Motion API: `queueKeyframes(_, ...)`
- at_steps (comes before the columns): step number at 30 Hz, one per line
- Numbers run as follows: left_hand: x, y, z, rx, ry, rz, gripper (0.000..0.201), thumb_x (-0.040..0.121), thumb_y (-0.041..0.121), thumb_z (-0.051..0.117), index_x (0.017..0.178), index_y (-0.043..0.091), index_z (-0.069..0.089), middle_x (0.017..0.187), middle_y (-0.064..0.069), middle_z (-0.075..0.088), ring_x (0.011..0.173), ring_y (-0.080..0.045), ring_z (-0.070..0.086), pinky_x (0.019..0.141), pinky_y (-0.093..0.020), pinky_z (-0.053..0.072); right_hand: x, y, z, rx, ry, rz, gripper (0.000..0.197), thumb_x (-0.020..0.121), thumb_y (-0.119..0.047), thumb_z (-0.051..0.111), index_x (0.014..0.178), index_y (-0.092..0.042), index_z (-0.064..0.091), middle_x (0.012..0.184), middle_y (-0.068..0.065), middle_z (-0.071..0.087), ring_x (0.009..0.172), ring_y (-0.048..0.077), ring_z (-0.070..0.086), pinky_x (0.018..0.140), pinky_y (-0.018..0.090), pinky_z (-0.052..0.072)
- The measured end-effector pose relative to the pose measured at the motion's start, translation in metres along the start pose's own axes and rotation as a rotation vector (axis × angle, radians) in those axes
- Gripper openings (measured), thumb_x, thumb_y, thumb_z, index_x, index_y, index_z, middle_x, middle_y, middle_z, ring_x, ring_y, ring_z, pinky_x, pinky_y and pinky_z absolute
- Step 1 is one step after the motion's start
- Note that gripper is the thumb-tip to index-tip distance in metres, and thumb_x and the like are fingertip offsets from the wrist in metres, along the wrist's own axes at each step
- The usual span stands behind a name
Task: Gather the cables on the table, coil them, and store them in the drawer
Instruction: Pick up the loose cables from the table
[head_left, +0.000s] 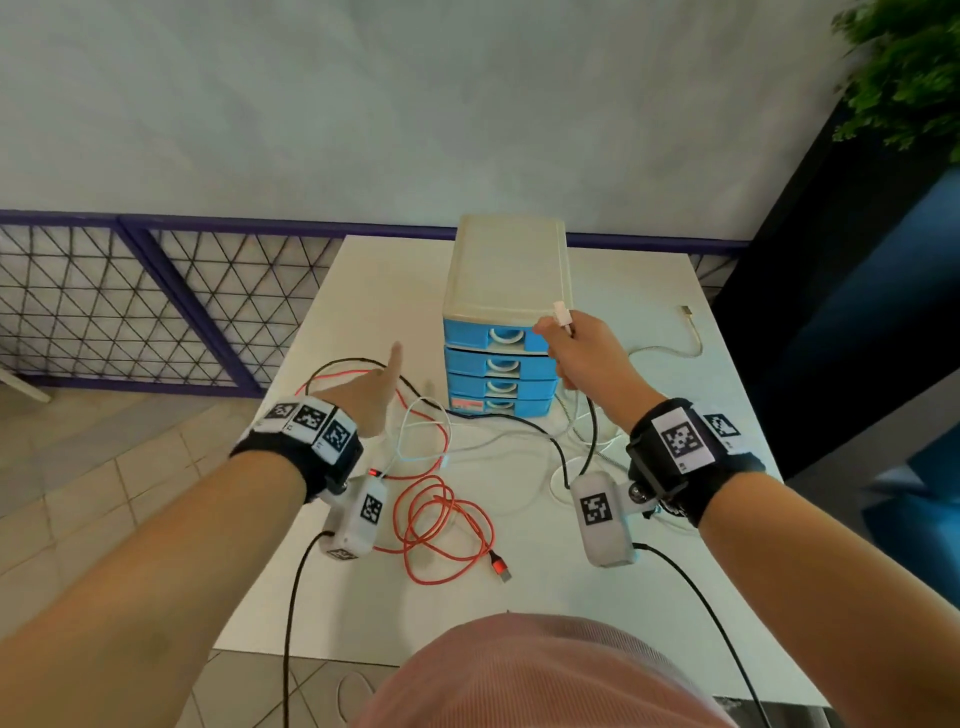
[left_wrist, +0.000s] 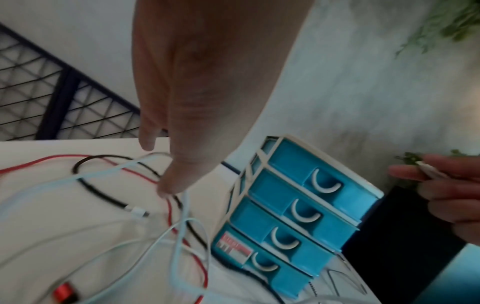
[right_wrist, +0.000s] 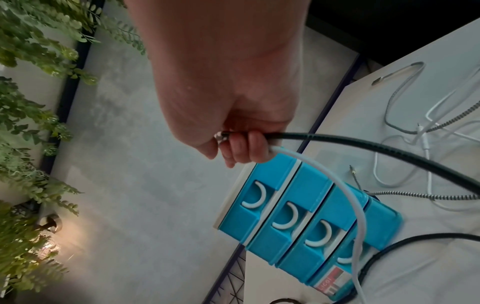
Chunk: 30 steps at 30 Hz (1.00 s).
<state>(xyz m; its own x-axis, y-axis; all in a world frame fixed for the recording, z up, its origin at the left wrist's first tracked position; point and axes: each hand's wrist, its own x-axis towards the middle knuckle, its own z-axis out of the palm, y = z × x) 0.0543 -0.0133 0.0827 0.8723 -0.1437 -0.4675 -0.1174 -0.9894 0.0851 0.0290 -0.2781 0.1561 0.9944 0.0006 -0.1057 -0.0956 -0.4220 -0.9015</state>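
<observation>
A small drawer unit (head_left: 498, 364) with several shut blue drawers stands mid-table. My right hand (head_left: 571, 348) is raised in front of its top drawer and grips a black cable (right_wrist: 363, 148) and a white cable (right_wrist: 337, 185) together; a white plug (head_left: 561, 314) sticks up from the fist. Both cables trail down to the table. My left hand (head_left: 374, 384) reaches out with straight fingers over a tangle left of the unit, one fingertip (left_wrist: 168, 189) touching the strands. A red cable (head_left: 441, 519) lies looped near the front, with a pale blue cable (left_wrist: 179, 236) across it.
A grey braided cable (head_left: 691, 338) with a metal plug lies at the table's right side. More white cable (right_wrist: 428, 144) loops beside the unit. A mesh railing (head_left: 156, 312) runs behind the table (head_left: 571, 623), and a plant (head_left: 904, 78) stands at the far right.
</observation>
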Motion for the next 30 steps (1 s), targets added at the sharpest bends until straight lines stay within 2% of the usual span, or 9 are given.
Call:
queueKeyframes(3,0.002,-0.007,0.015,-0.097,0.187,-0.296,0.065,0.09,0.038,0.056,0.135,-0.002,0.033,0.116,-0.019,0.058,0.103,-0.034,0.06,0.086,-0.044,0.05,0.002,0.004,-0.002,0.045,0.014,0.0,0.026,0.102,-0.023,0.04,0.109,-0.012,0.062,0.069,0.001,0.05,0.058,0.012,0.043,0.055,0.024,0.04)
queueKeyframes(6,0.0,-0.015,0.025,-0.177,0.188,-0.474,0.065,0.093,0.052,0.043,0.127,-0.002,0.05,0.125,-0.022,0.055,0.112,-0.036,0.055,0.091,-0.044,0.047,0.0,0.005,-0.005,0.082,0.022,-0.032,0.024,0.103,-0.019,0.036,0.106,-0.011,0.059,0.069,0.0,0.057,0.055,0.009,0.05,0.053,0.018,0.042)
queueKeyframes(10,-0.01,-0.025,0.045,-0.063,-0.005,-0.417,0.054,0.086,0.051,0.05,0.121,0.01,0.057,0.111,-0.011,0.063,0.102,-0.031,0.061,0.09,-0.04,0.05,-0.001,0.004,-0.008,0.123,-0.012,-0.043,0.022,0.104,-0.02,0.034,0.106,-0.01,0.054,0.07,0.002,0.06,0.058,0.011,0.056,0.056,0.021,0.048)
queueKeyframes(12,0.002,-0.035,0.065,0.048,-0.189,-0.284,0.065,0.062,0.047,0.063,0.123,0.024,0.054,0.1,-0.002,0.065,0.091,-0.025,0.063,0.084,-0.037,0.052,0.001,0.006,-0.011,0.141,-0.009,-0.026,0.022,0.104,-0.02,0.034,0.107,-0.009,0.054,0.071,0.003,0.06,0.058,0.012,0.057,0.058,0.024,0.05)
queueKeyframes(14,0.002,-0.042,0.081,0.116,-0.327,-0.325,0.078,0.046,0.046,0.067,0.121,0.028,0.056,0.096,0.004,0.066,0.086,-0.021,0.063,0.081,-0.036,0.053,0.0,0.007,-0.011,0.143,-0.021,-0.017,0.023,0.104,-0.02,0.034,0.108,-0.009,0.054,0.07,0.003,0.06,0.058,0.012,0.057,0.058,0.024,0.051)
queueKeyframes(17,-0.013,-0.024,0.084,0.102,-0.302,-0.312,0.064,0.05,0.036,0.072,0.111,0.023,0.059,0.098,-0.001,0.066,0.086,-0.025,0.064,0.079,-0.04,0.055,0.001,0.008,-0.007,0.132,-0.041,-0.006,0.022,0.104,-0.02,0.035,0.107,-0.01,0.054,0.07,0.003,0.06,0.057,0.012,0.057,0.057,0.024,0.052)
queueKeyframes(22,-0.006,-0.022,0.097,0.009,-0.21,-0.366,0.064,0.074,0.035,0.059,0.135,0.02,0.049,0.114,-0.009,0.064,0.099,-0.032,0.063,0.086,-0.047,0.052,0.0,0.009,-0.007,0.125,-0.064,0.002,0.022,0.104,-0.02,0.035,0.106,-0.011,0.055,0.069,0.003,0.059,0.055,0.013,0.057,0.057,0.024,0.052)
queueKeyframes(26,-0.014,-0.023,0.084,-0.127,-0.123,-0.373,0.068,0.068,0.022,0.071,0.131,0.01,0.05,0.119,-0.012,0.063,0.107,-0.034,0.061,0.091,-0.047,0.051,0.001,0.011,-0.003,0.112,-0.09,0.013,0.023,0.104,-0.02,0.036,0.108,-0.009,0.055,0.068,0.004,0.059,0.053,0.012,0.056,0.052,0.021,0.05)
queueKeyframes(30,0.0,-0.026,0.044,-0.495,0.051,-0.468,0.038,0.094,0.006,0.049,0.128,-0.011,0.05,0.13,-0.03,0.053,0.12,-0.044,0.053,0.1,-0.05,0.045,0.002,0.011,0.001,0.104,-0.115,0.015,0.024,0.104,-0.02,0.036,0.109,-0.007,0.056,0.068,0.004,0.058,0.053,0.013,0.054,0.05,0.02,0.048)
